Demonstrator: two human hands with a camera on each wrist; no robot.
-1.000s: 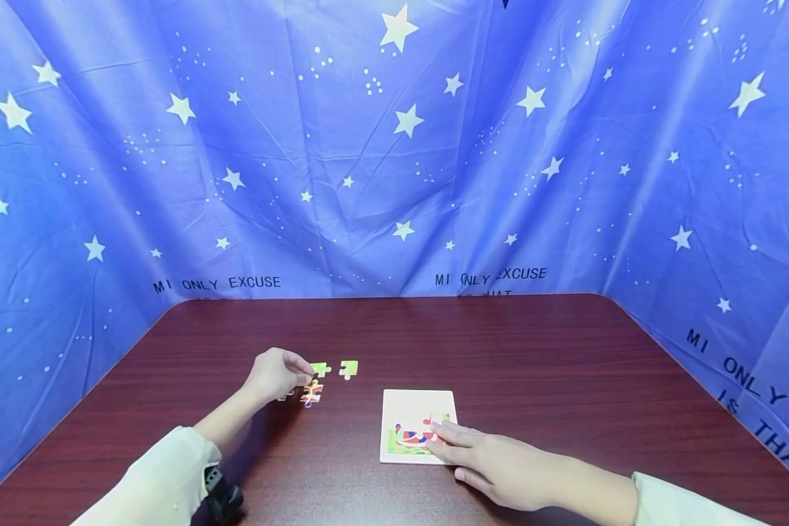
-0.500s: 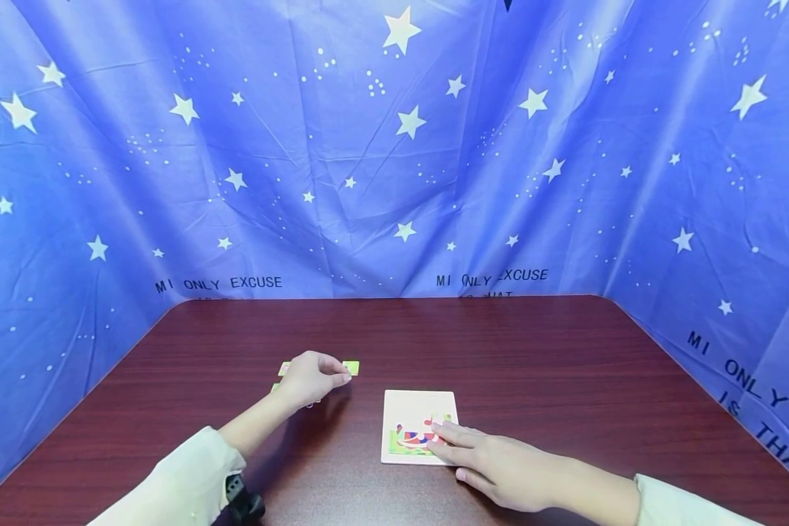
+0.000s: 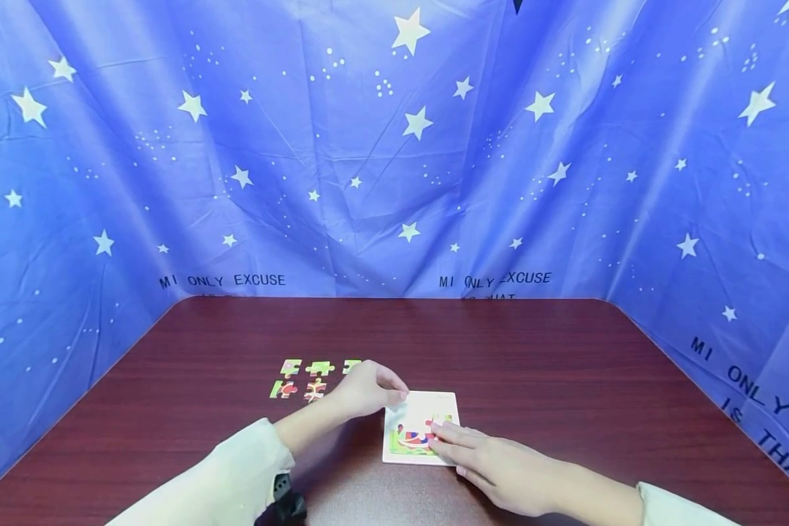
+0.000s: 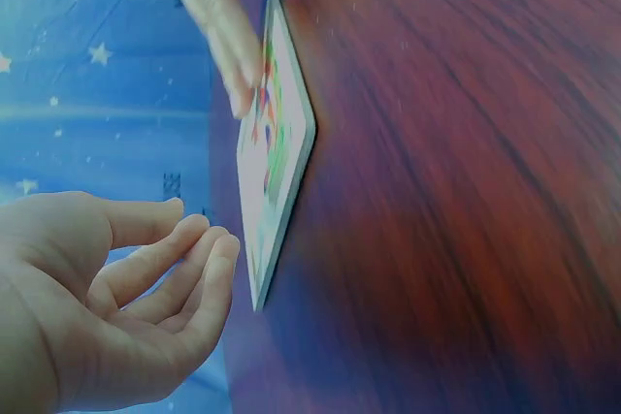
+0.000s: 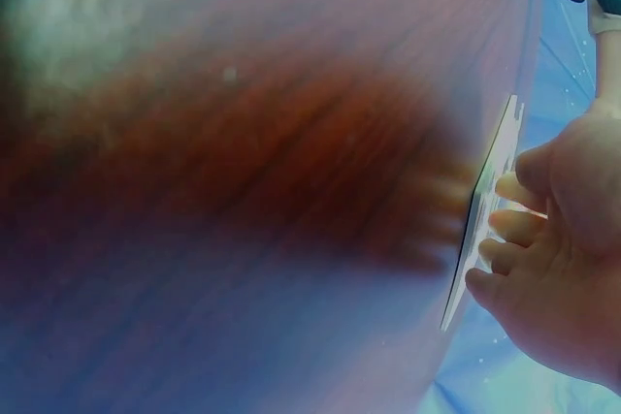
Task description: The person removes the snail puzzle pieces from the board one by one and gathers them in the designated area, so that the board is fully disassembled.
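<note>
A square white puzzle board lies on the table, with colourful pieces filling its lower part. My right hand rests its straight fingers on the board's right side, covering some of the picture. At the board's upper left corner is my left hand, thumb and fingertips brought near each other. The left wrist view shows these loosely curled fingers beside the board, with no piece visible between them. Behind the left hand lie loose jigsaw pieces, among them a green piece and a red one.
The dark reddish wood table reaches back to a blue curtain printed with white stars, which also runs along both sides. A black camera strap sits at the left wrist.
My left hand has moved right from over the loose pieces to the board's upper left corner, uncovering most of those pieces. My right hand stays on the board.
</note>
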